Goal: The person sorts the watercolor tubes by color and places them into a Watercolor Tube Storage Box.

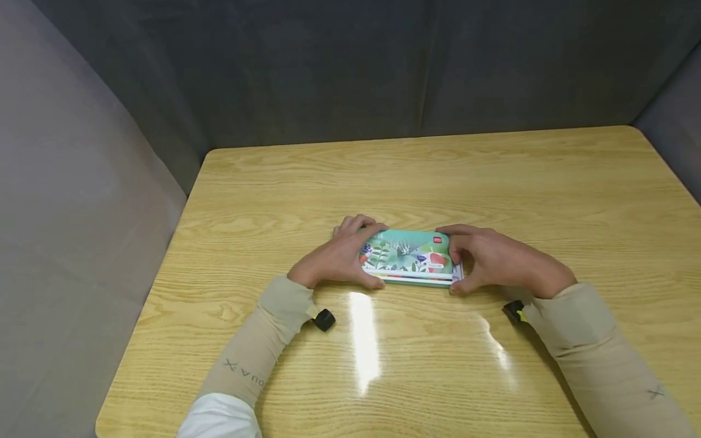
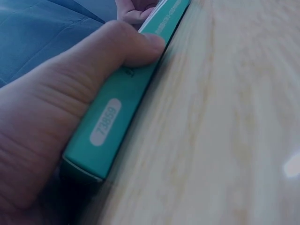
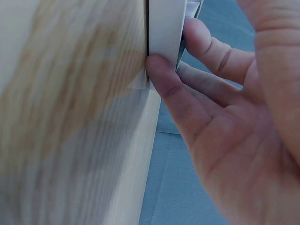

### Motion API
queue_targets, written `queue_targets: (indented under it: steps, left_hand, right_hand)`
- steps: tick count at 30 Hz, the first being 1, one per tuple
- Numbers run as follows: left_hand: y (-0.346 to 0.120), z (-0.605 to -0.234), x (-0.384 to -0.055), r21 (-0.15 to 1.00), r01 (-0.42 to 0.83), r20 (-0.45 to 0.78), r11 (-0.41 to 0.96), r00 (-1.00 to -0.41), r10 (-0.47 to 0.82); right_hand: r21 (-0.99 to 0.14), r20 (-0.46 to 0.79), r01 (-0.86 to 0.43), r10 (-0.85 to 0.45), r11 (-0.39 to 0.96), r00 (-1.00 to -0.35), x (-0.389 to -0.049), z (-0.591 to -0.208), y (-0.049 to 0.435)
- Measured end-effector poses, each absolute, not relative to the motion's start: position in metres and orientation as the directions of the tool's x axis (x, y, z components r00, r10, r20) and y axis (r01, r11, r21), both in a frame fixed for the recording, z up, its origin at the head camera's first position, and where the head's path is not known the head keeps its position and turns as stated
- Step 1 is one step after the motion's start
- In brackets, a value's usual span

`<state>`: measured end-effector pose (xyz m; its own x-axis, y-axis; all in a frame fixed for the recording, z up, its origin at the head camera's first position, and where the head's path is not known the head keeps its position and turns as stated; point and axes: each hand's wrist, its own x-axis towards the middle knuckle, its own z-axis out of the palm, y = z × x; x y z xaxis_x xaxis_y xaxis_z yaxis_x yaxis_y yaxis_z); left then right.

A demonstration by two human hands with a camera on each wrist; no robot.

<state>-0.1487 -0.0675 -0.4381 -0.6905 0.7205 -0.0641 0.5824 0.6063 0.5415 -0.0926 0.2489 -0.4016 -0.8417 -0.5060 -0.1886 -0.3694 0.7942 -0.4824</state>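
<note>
A flat, pale green cardboard box (image 1: 405, 250) with a plant and flower print lies on the wooden table, a narrow strip of colours along its near edge. My left hand (image 1: 344, 255) grips its left end, thumb on the near side and fingers at the far side. In the left wrist view the thumb presses the green side of the box (image 2: 136, 86), beside a label reading 73859. At the right end, my right hand (image 1: 495, 258) holds the box between thumb and fingers. A whitish piece (image 3: 166, 28) shows there under the fingertips, with clear plastic beside it.
The wooden table (image 1: 263, 201) has rounded corners. A dark cloth screen (image 1: 306, 73) stands behind its far edge, and a grey one (image 1: 82, 213) rises on the left. Bright reflections lie on the tabletop in front of the box.
</note>
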Motion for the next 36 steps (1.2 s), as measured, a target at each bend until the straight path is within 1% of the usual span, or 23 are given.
queue_targets:
  steps: [10, 19, 25, 30, 36]
  left_hand:
    - [-0.0666, -0.4377, -0.1470, 0.548, 0.582, -0.063, 0.601, -0.687, 0.724]
    - [-0.0663, -0.4381, -0.1466, 0.536, 0.580, -0.060, 0.613, -0.698, 0.713]
    - [-0.0650, -0.4386, -0.1452, 0.535, 0.581, -0.045, 0.614, -0.706, 0.707]
    - [-0.0643, -0.4372, -0.1444, 0.537, 0.579, -0.039, 0.614, -0.710, 0.703]
    - [-0.0609, -0.4371, -0.1430, 0.543, 0.574, -0.033, 0.613, -0.715, 0.699]
  right_hand:
    - [-0.478, -0.180, -0.371, -0.502, 0.796, -0.846, -0.0907, -0.4019, 0.2507]
    - [-0.516, -0.177, -0.363, -0.511, 0.776, -0.841, -0.0922, -0.4023, 0.2519]
    - [-0.550, -0.166, -0.342, -0.501, 0.762, -0.849, -0.0934, -0.4040, 0.2510]
    - [-0.573, -0.191, -0.306, -0.487, 0.761, -0.853, -0.0933, -0.4022, 0.2499]
    - [-0.590, -0.199, -0.311, -0.507, 0.745, -0.838, -0.0929, -0.4024, 0.2463]
